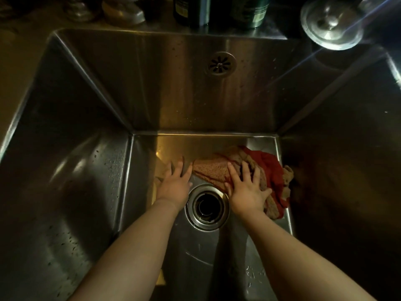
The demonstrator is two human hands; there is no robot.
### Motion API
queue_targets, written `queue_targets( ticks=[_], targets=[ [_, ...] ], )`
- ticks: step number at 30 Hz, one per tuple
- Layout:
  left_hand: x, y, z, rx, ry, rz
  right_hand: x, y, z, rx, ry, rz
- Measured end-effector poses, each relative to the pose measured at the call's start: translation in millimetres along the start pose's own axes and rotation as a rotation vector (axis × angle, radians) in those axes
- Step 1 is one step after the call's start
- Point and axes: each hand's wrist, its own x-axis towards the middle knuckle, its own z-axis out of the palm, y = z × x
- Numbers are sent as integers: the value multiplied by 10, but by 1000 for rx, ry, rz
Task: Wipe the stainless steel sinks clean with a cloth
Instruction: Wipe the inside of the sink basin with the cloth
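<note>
Reaching in from the bottom edge, two bare forearms are cut off there, so nothing above them shows. The light is dim and the right wall of the sink (pixel 173 94) is lost in shadow. On the steel floor the left hand (pixel 174 184) lies palm down just left of the round drain (pixel 207 207), fingers straight and spread; its grip is slack and has hold of nothing. Its fingertips end close to the near end of the cloth (pixel 208 172), and whether they touch it cannot be told. The right hand (pixel 246 190) lies palm down on the cloth just right of the drain, fingers straight and fanned, pressing flat with no grip closed round the fabric. The cloth is a crumpled tan and red rag lying in the far right part of the sink floor; the hand covers its middle. Droplets speckle the left wall. Farther up, a round overflow grate (pixel 219 64) sits in the back wall. Beyond the rim, on the counter, stand dark bottles (pixel 191 9) cut off by the top edge, labels unreadable, and to the right a steel lid (pixel 332 23) with a knob
</note>
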Motion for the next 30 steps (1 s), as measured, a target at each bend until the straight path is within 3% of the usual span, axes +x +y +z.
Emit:
queue_targets(
  ticks=[16, 30],
  targets=[
    [189, 54, 27, 2, -16, 9, 579, 63, -289, 29, 26, 36],
    [38, -23, 29, 9, -27, 26, 267, 119, -248, -45, 84, 4]
  ],
)
